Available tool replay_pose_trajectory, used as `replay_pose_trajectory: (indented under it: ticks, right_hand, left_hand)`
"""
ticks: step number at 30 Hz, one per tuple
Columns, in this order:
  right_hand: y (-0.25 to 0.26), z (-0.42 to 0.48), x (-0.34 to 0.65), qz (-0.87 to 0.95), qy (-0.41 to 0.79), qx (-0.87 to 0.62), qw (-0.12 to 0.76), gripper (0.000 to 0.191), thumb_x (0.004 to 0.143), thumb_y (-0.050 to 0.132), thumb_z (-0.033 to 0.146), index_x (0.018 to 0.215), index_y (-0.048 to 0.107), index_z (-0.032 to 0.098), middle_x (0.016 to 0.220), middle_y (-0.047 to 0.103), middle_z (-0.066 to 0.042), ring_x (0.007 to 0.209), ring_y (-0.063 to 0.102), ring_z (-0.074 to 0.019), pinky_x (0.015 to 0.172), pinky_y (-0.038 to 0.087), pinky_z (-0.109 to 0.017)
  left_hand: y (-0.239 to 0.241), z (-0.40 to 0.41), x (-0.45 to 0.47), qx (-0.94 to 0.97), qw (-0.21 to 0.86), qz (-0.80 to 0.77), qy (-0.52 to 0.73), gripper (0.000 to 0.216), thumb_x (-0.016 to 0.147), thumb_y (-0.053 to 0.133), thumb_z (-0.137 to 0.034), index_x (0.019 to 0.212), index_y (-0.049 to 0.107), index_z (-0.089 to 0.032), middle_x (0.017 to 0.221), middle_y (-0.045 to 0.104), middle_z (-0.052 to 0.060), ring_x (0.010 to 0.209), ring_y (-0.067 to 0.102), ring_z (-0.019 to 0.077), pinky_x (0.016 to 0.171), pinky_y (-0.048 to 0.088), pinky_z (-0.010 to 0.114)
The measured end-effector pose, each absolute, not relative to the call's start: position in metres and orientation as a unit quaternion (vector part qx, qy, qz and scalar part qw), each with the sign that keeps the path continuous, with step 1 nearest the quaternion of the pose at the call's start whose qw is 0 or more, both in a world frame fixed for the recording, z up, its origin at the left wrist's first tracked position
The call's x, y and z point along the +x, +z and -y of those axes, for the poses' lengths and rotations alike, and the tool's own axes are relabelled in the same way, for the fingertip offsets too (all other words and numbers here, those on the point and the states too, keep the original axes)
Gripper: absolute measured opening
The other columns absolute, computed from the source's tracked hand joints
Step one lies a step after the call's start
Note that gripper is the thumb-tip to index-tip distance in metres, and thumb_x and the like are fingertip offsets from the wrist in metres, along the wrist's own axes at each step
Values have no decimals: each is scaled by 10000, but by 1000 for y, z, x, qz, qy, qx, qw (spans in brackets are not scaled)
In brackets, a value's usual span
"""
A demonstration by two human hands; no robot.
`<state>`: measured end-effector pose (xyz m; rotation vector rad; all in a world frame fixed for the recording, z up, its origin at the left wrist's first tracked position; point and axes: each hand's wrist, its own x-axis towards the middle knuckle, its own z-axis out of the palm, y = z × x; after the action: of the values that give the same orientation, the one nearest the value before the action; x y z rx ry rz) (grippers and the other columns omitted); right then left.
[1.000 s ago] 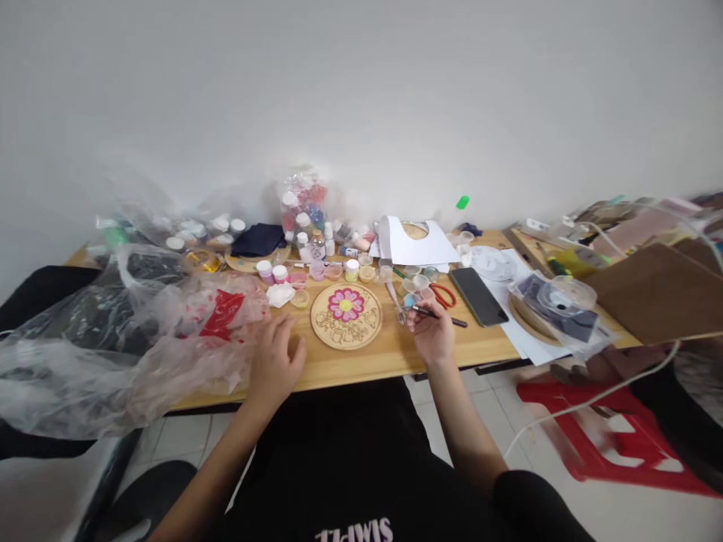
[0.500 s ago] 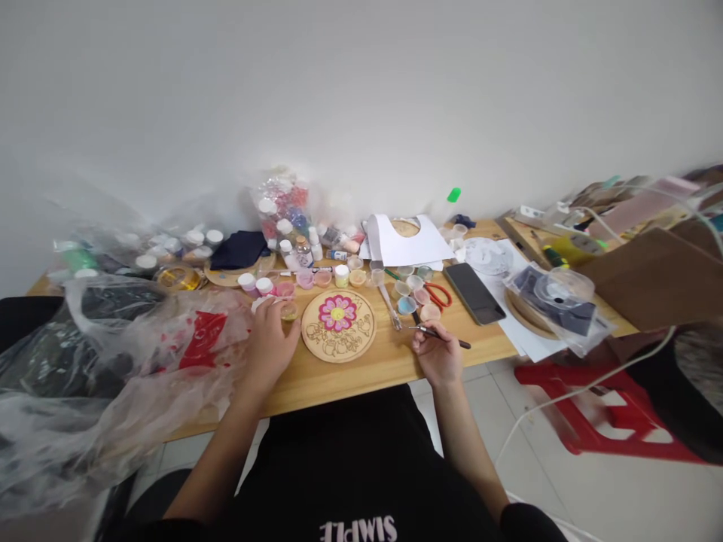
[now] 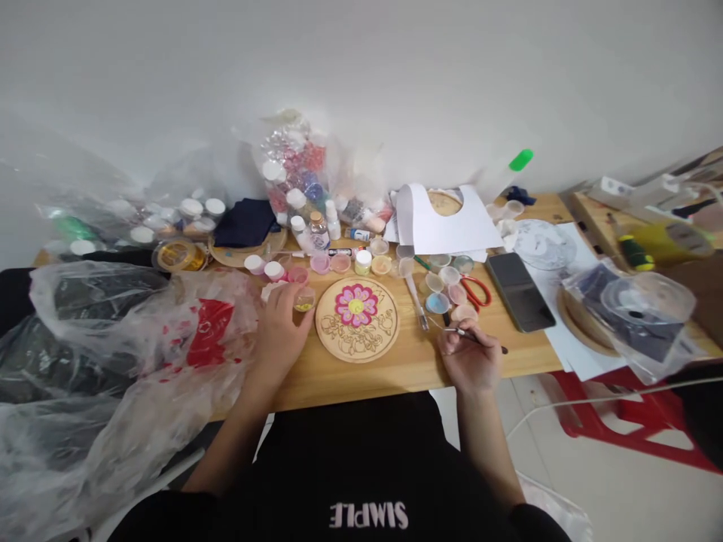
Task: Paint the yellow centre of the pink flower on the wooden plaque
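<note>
My left hand (image 3: 283, 325) curves its thumb and fingers around a small clear cup (image 3: 306, 299) with a little yellow in it; white tissue shows behind the fingers. A round wooden board (image 3: 358, 345) lies flat beside it, with a painted pink flower (image 3: 356, 306) with a yellow centre above unpainted line drawings. To the right of the board, my right hand (image 3: 470, 360) rests palm up, pinching a thin tool (image 3: 481, 341) with a dark handle and a slim metallic front; its tip is too fine to make out. Several small paint cups (image 3: 437, 302) stand beyond that hand.
Orange-handled scissors (image 3: 480, 292), a phone (image 3: 520, 292) and a bagged wooden disc (image 3: 587, 324) lie to the right. Jars and bottles (image 3: 319, 232) line the back, below white paper (image 3: 446, 229). Crumpled plastic bags (image 3: 141, 354) cover the left side. A red stool (image 3: 621, 421) stands below.
The camera view has shifted, so the table appears larger and the things on the right lie farther right. Both hands keep nearly the same pose beside the board.
</note>
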<state>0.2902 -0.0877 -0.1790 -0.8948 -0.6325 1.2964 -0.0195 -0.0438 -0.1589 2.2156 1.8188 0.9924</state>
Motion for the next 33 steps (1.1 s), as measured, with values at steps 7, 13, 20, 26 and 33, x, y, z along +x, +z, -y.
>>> replay_pose_trajectory:
  ticks: [7,13,20,26,33]
  right_hand:
    - [-170,75,287,267,559,-408,670,157,731,608,366,698,676,229,624,477,24,488,456,-96,411,389,-229]
    - [-163,75,290,270,558,-425,659,163,711,650,375,671,695,223,611,445,25,477,440,-94,391,372,-230]
    - [-153,76,280,276,583,-408,646,172,733,677,374,702,717,209,576,505,19,494,506,-95,431,410,-218]
    - [-156,76,274,269,593,-389,652,149,757,660,350,707,719,223,545,563,12,480,506,-108,417,385,-223]
    - [-164,82,277,257,625,-371,637,158,760,678,364,734,730,217,547,598,4,484,529,-115,434,382,-230]
  left_hand:
    - [-160,46,-21,741,36,-584,328,84,854,589,-176,912,534,-203,1075,625,76,1060,629,226,921,549,398]
    - [-158,47,-20,750,22,-579,319,93,864,613,-176,927,548,-196,1094,625,77,1057,628,209,930,542,372]
    - [-156,44,-18,749,20,-576,327,57,937,520,-199,909,567,-181,1006,627,65,977,624,183,874,536,327]
    - [-163,42,-17,728,44,-594,340,164,957,502,-249,1070,600,-180,1051,657,70,1027,630,195,926,532,357]
    - [-162,52,-19,766,-27,-566,304,223,950,515,-157,1150,610,-133,1139,682,103,1077,649,199,972,539,349]
